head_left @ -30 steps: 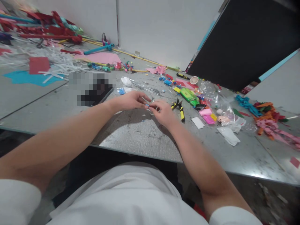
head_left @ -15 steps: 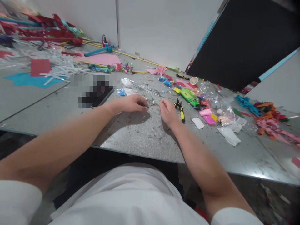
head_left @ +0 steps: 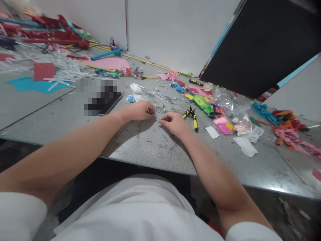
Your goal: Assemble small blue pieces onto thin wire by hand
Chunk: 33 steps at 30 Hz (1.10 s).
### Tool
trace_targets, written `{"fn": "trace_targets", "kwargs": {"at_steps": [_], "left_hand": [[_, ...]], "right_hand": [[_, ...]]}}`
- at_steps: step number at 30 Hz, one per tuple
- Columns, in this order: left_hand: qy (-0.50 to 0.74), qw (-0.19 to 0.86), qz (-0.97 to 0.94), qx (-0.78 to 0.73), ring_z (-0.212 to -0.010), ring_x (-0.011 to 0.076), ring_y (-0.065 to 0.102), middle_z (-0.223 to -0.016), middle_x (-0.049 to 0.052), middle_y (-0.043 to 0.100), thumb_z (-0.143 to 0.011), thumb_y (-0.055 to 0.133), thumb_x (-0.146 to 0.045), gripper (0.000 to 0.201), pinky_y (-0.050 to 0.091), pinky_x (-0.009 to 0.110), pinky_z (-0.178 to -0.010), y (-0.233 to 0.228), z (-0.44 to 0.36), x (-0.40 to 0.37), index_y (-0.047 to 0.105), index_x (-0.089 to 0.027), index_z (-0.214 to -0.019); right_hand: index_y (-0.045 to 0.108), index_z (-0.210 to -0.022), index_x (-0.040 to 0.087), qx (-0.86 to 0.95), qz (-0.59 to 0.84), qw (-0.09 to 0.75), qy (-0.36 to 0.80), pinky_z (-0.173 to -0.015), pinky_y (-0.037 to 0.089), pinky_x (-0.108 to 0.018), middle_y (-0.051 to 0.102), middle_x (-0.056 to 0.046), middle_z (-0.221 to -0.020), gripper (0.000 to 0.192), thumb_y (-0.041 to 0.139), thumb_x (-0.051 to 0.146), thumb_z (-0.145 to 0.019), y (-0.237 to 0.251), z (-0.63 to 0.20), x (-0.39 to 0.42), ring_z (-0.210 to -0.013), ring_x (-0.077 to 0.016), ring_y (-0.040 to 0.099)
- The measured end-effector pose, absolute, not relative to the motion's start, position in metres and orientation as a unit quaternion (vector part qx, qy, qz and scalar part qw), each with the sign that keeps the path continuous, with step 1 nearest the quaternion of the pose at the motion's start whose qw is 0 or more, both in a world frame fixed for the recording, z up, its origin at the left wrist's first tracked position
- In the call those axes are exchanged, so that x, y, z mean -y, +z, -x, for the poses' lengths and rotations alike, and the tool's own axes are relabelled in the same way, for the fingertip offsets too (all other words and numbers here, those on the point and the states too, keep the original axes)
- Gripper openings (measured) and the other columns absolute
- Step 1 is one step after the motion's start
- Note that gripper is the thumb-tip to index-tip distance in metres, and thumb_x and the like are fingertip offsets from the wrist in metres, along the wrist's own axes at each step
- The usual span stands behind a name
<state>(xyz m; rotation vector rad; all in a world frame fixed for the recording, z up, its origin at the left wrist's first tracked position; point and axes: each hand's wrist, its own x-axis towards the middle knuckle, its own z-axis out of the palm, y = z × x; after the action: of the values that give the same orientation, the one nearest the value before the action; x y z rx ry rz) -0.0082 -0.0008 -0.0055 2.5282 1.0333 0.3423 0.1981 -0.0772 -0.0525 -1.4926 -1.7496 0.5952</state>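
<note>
Over the middle of the grey table, my left hand (head_left: 142, 111) is closed in a pinch, with a small bluish bit (head_left: 152, 114) showing at its fingertips. Its kind is too small to make out. Close beside it, my right hand (head_left: 174, 123) has thumb and forefinger pressed together; whatever lies between them cannot be seen. The two sets of fingertips are a short gap apart. Black pliers with yellow handles (head_left: 195, 123) lie just beyond my right hand. Behind both hands rests a bundle of thin wires (head_left: 159, 95), near small clear packets (head_left: 135, 88).
Right of the pliers are a white card (head_left: 212, 132), a green clay packet (head_left: 202, 103) and pink packets (head_left: 224, 127). Crumpled clear plastic (head_left: 225, 100) lies behind. A dark, partly blurred device (head_left: 110, 103) sits left. Paper strips (head_left: 75, 68) cover the far left; the table's front edge (head_left: 150, 168) is near me.
My right hand has moved left and slightly nearer to me, closer to my left fingertips, uncovering more of the pliers. My left hand has shifted slightly left.
</note>
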Motion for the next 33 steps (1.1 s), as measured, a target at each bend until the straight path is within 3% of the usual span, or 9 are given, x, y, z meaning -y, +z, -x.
{"fn": "trace_targets", "kwargs": {"at_steps": [5, 9, 13, 22, 33], "left_hand": [[0.188, 0.156, -0.889, -0.387, -0.080, 0.0203, 0.063, -0.090, 0.010, 0.074, -0.085, 0.067, -0.041, 0.032, 0.042, 0.030, -0.073, -0.009, 0.008, -0.005, 0.078, -0.014, -0.099], [0.238, 0.191, -0.886, -0.348, -0.072, 0.0164, 0.059, -0.079, 0.006, 0.071, -0.087, 0.063, -0.041, 0.030, 0.039, 0.028, -0.067, -0.007, 0.004, 0.001, 0.076, -0.015, -0.090], [0.235, 0.293, -0.873, -0.311, -0.063, 0.0125, 0.053, -0.067, 0.000, 0.064, -0.084, 0.064, -0.037, 0.023, 0.036, 0.025, -0.059, -0.006, 0.000, 0.011, 0.072, -0.015, -0.080], [0.228, 0.437, -0.806, -0.326, -0.053, 0.0101, 0.045, -0.059, -0.004, 0.052, -0.078, 0.066, -0.023, 0.007, 0.031, 0.024, -0.051, 0.004, 0.000, 0.026, 0.065, -0.017, -0.074], [0.243, 0.474, -0.779, -0.331, -0.054, 0.0093, 0.046, -0.057, -0.003, 0.053, -0.080, 0.066, -0.019, 0.018, 0.035, 0.023, -0.054, 0.007, 0.000, 0.031, 0.061, -0.017, -0.063]], "right_hand": [[0.070, -0.082, 0.020, 0.668, 0.568, 0.403, 0.263, -0.066, 0.050, -0.031, 0.072, -0.002, -0.076, 0.024, 0.057, 0.032, -0.100, -0.054, -0.196, 0.076, -0.062, -0.0153, 0.066], [0.074, -0.089, 0.022, 0.697, 0.519, 0.465, 0.168, -0.072, 0.052, -0.031, 0.073, -0.003, -0.087, 0.011, 0.070, 0.032, -0.092, -0.051, -0.193, 0.080, -0.076, -0.0170, 0.066], [0.078, -0.091, 0.024, 0.723, 0.463, 0.501, 0.109, -0.071, 0.051, -0.031, 0.072, -0.004, -0.088, 0.014, 0.072, 0.036, -0.093, -0.044, -0.191, 0.087, -0.078, -0.0167, 0.063], [0.082, -0.104, 0.027, 0.740, 0.419, 0.510, 0.133, -0.062, 0.051, -0.029, 0.073, -0.004, -0.092, 0.021, 0.069, 0.040, -0.095, -0.046, -0.194, 0.086, -0.074, -0.0143, 0.062], [0.082, -0.106, 0.028, 0.739, 0.405, 0.511, 0.166, -0.057, 0.046, -0.027, 0.072, -0.003, -0.091, 0.024, 0.067, 0.044, -0.097, -0.046, -0.197, 0.086, -0.068, -0.0117, 0.060]]}}
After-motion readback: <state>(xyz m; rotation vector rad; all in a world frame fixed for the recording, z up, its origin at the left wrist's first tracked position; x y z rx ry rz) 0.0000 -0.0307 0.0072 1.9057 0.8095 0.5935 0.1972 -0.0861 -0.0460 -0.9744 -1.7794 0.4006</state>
